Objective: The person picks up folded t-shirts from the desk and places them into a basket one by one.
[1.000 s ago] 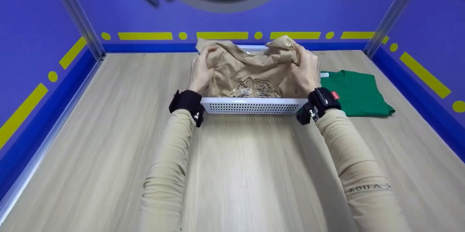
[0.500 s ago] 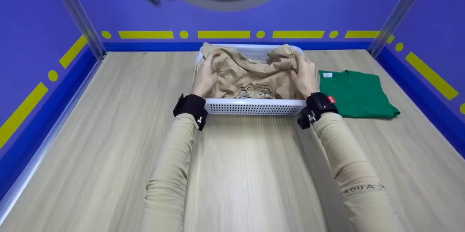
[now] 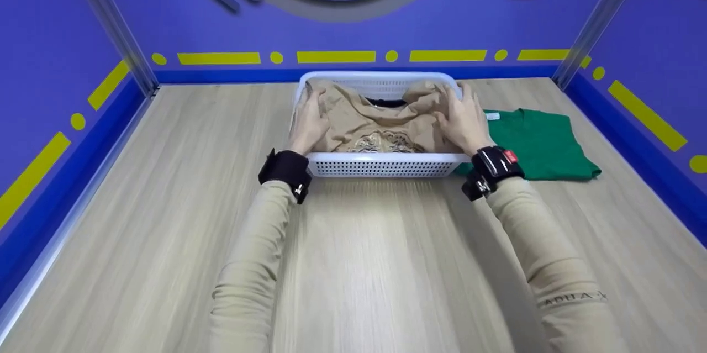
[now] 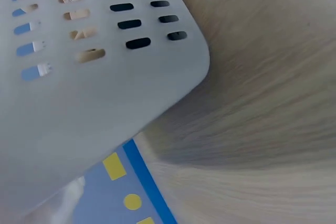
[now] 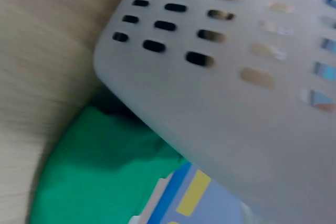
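Note:
A beige shirt (image 3: 381,116) with a lace-like pattern at its front lies bunched inside a white perforated basket (image 3: 381,157). At the basket's left side, my left hand (image 3: 308,124) holds the shirt's edge between thumb and fingers. My right hand (image 3: 465,124) is at the opposite side, its fingers fairly straight and spread against the cloth by the rim. Something dark shows in the basket behind the shirt's neckline. Each wrist view is filled mostly by the basket's wall (image 4: 105,93), with beige and dark cloth behind the holes; the fingers' grip is hidden there.
A folded green shirt (image 3: 538,143) with a white label lies right of the basket, partly behind my right wrist. The wooden table (image 3: 370,264) is bounded by blue panels (image 3: 353,32) at the back and sides. The basket stands near the back panel.
Both hands have lowered the beige shirt into the basket, so the far rim and something dark inside now show. The right hand's fingers have loosened and spread.

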{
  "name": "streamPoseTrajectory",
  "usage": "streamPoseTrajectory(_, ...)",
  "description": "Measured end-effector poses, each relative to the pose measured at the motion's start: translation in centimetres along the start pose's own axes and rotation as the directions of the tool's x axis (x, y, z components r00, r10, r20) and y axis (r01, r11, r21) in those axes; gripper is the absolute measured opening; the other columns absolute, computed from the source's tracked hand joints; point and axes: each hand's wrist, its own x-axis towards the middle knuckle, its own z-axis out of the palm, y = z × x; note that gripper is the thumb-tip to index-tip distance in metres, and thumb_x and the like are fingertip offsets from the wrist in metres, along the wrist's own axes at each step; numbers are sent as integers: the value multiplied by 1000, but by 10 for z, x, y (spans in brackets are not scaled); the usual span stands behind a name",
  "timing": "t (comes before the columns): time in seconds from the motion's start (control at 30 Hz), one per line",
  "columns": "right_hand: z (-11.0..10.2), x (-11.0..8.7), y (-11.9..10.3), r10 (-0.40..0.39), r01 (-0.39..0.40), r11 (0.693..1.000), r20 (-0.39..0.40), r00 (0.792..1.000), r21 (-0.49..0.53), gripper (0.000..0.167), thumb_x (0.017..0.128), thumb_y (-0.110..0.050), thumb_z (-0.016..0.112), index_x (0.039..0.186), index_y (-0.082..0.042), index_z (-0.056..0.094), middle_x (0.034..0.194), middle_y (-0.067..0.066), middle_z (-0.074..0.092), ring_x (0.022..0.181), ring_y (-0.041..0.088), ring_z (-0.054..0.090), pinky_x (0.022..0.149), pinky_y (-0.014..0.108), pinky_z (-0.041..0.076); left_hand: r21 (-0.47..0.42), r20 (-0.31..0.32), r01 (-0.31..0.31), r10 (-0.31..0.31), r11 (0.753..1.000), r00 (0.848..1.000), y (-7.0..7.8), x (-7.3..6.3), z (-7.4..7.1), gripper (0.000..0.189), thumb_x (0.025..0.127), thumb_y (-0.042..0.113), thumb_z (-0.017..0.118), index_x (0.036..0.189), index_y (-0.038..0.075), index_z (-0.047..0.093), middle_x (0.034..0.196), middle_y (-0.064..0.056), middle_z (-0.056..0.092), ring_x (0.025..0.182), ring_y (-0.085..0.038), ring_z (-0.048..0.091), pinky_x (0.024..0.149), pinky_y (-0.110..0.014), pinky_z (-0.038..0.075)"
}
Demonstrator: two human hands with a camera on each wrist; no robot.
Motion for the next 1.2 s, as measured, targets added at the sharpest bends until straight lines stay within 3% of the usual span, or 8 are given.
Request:
streamPoseTrajectory(0.17,-8,-14,3,-117,118,992,-25,993,49,50,89,-11,62,137,-4,46,140,27,37,128,44,39,97,57,43,119,-17,-115,118,986,993,3,-12,-2,54,80,-9,52,133,1,49,146,-27,38,136,-40,36,116,-45,30)
streamPoseTrajectory(0.33,-7,-34,4,-241,248,966,-99,966,74,35,88,-6,62,122,2,57,128,25,49,116,40,47,88,53,47,181,14,-267,269,947,963,6,-31,1,42,88,9,57,129,0,52,139,-20,50,132,-34,43,114,-46,33)
streamPoseTrajectory(0.57,5,-47,4,-253,284,946,-191,949,156,28,90,-9,60,117,-1,61,122,20,54,115,34,51,92,48,46,345,216,-324,261,881,941,7,-55,12,72,89,64,44,139,12,45,148,-16,41,137,-34,38,116,-60,19)
streamPoseTrajectory(0.7,10,-45,5,-228,271,937,-202,953,219,27,90,-7,60,116,0,61,121,20,55,113,33,53,95,47,45,442,226,-354,280,824,933,5,-59,15,75,86,71,42,138,17,48,140,-14,52,131,-33,48,114,-59,23)
streamPoseTrajectory(0.93,14,-37,5,-225,263,933,-169,959,246,25,91,-7,59,115,2,62,119,20,56,106,32,56,90,44,48,486,199,-375,318,789,927,1,-62,16,69,84,71,46,130,22,58,99,-10,72,98,-30,66,111,-58,29)
streamPoseTrajectory(1.0,15,-36,6,-221,261,932,-176,959,251,25,91,-8,59,114,1,62,118,20,57,104,31,56,89,43,48,490,201,-387,331,781,922,0,-63,17,65,84,71,47,127,24,61,91,-9,73,85,-28,67,105,-55,37)
streamPoseTrajectory(1.1,16,-36,8,-205,259,929,-213,955,266,25,89,-7,61,113,1,63,115,20,58,103,32,56,88,43,47,523,207,-396,339,754,918,1,-65,18,64,84,71,46,126,26,62,85,-8,72,64,-24,61,77,-42,50)
streamPoseTrajectory(1.2,16,-36,11,-131,214,918,-252,959,335,26,91,-8,60,115,2,62,112,21,59,101,31,55,87,40,44,566,205,-391,335,726,920,1,-65,20,65,83,73,45,128,28,59,62,-3,56,47,-17,40,47,-31,36)
